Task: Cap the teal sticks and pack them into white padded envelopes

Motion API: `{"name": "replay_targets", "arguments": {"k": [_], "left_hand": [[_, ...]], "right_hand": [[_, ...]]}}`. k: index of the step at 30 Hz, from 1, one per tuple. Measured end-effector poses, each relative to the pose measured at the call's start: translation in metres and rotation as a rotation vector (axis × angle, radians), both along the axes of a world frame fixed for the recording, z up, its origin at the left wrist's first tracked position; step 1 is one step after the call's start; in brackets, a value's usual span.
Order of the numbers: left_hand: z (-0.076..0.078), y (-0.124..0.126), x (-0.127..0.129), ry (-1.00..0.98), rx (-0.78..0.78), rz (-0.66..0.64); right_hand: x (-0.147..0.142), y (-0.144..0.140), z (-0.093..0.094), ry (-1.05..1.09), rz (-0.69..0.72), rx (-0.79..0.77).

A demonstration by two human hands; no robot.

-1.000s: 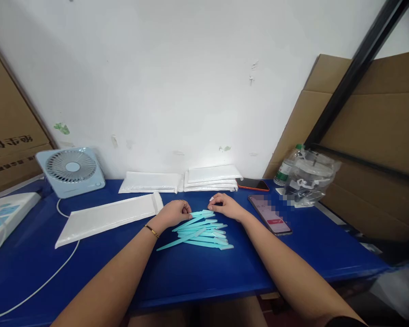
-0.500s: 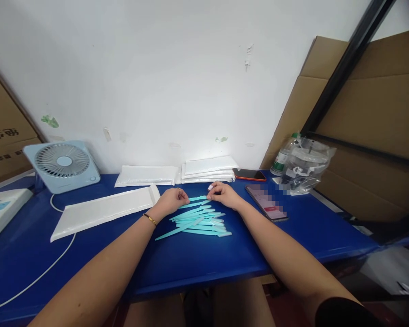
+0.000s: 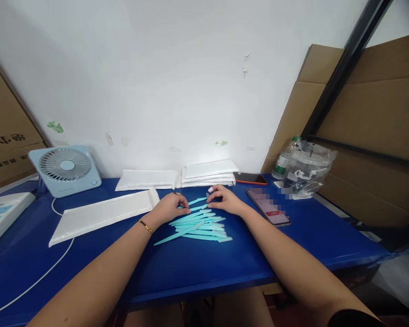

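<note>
A loose fan of turquoise eyebrow razors (image 3: 194, 230) with pale capped heads lies on the blue table, one crossing over the others. At its far side, my left hand (image 3: 170, 210) closes thumb and fingers on the handle end of an eyebrow razor (image 3: 199, 209). My right hand (image 3: 226, 200) is at the head end of that razor, its thumb and curled fingers close together there. Just beyond, another eyebrow razor (image 3: 197, 200) stretches between the two hands. The fingers partly hide the ends of both.
A white padded envelope (image 3: 102, 215) lies left; more white envelopes (image 3: 209, 171) are stacked by the wall. A light-blue fan (image 3: 66, 168) and its cable are farther left. Two phones (image 3: 269, 209), a bottle (image 3: 281, 163) and a clear plastic bag (image 3: 308, 168) are right.
Both hands have come slightly nearer to me, from the farthest razor to the one before it. The farthest razor now lies beyond the fingertips. The view has tilted slightly.
</note>
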State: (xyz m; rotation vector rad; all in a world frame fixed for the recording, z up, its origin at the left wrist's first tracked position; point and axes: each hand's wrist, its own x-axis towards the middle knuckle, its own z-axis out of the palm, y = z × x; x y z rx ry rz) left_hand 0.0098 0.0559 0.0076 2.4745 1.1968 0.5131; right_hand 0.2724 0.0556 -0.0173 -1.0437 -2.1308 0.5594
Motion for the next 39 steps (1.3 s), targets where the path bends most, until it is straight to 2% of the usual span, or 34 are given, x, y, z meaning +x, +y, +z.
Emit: {"name": "replay_targets", "arguments": {"k": [5,10,15,17,21,24,29,35,39], "left_hand": [[-0.001,0.003,0.004,0.013,-0.078,0.069],[-0.002,0.009,0.002,0.009,-0.093,0.108],[0.002,0.009,-0.006,0.011,-0.007,0.152],[0.005,0.004,-0.006,-0.009,-0.008,0.131],[0.01,-0.007,-0.002,0.037,-0.164,0.005],[0.01,-0.01,0.002,0.069,-0.207,-0.001],[0.012,-0.01,0.005,0.112,-0.124,0.046],[0.011,-0.003,0.006,0.195,0.128,0.065],[0.009,0.003,-0.003,0.2,0.117,0.137]], "right_hand": [[-0.005,0.001,0.0,-0.065,-0.014,0.008],[0.004,0.008,-0.004,-0.053,-0.082,0.014],[0.013,0.006,0.002,-0.033,-0.171,0.036],[0.01,0.0,0.006,-0.044,-0.128,0.043],[-0.002,-0.011,0.013,-0.141,0.002,-0.016],[-0.009,-0.013,0.014,-0.203,-0.013,-0.04],[-0.013,-0.01,0.012,-0.23,-0.055,-0.01],[-0.003,0.0,0.008,-0.21,-0.107,0.055],[0.01,0.004,0.009,-0.196,-0.198,0.022]]}}
